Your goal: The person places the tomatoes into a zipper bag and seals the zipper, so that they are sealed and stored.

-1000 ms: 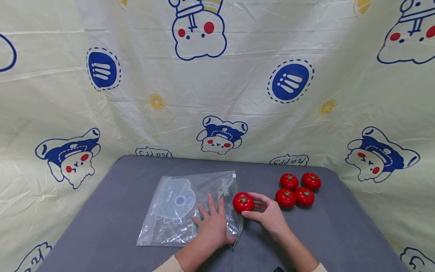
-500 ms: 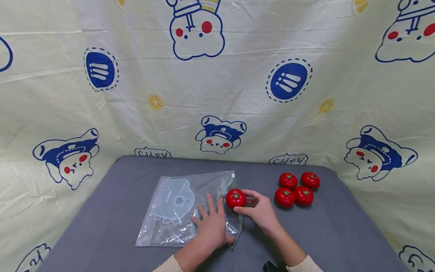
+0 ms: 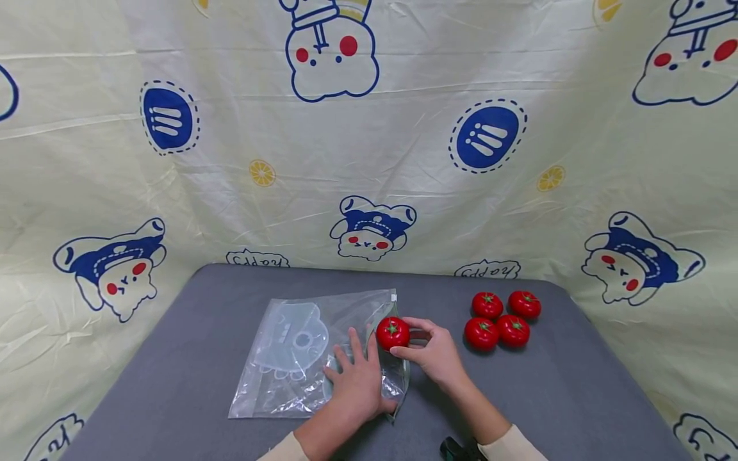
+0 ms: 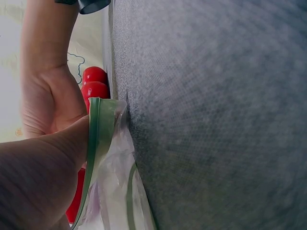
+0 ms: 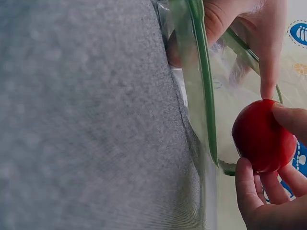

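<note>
A clear zip bag (image 3: 296, 342) with a pale cartoon print lies flat on the grey table, its mouth to the right. My left hand (image 3: 357, 383) rests on it with fingers spread, at the mouth. In the right wrist view the green-edged mouth (image 5: 206, 81) stands parted, with left-hand fingers spread between its sides. My right hand (image 3: 435, 355) grips a red tomato (image 3: 393, 334) with a green top, thumb on one side and fingers on the other. This tomato (image 5: 261, 136) is at the bag's mouth, close to a left fingertip.
Several more red tomatoes (image 3: 497, 320) sit grouped to the right on the grey table (image 3: 190, 378). A patterned cream curtain (image 3: 230, 128) hangs behind the table. A dark device (image 3: 455, 449) is at my right wrist.
My right hand has carried the tomato left and slightly away from me, from beside the bag to its mouth. My left hand stays spread on the bag.
</note>
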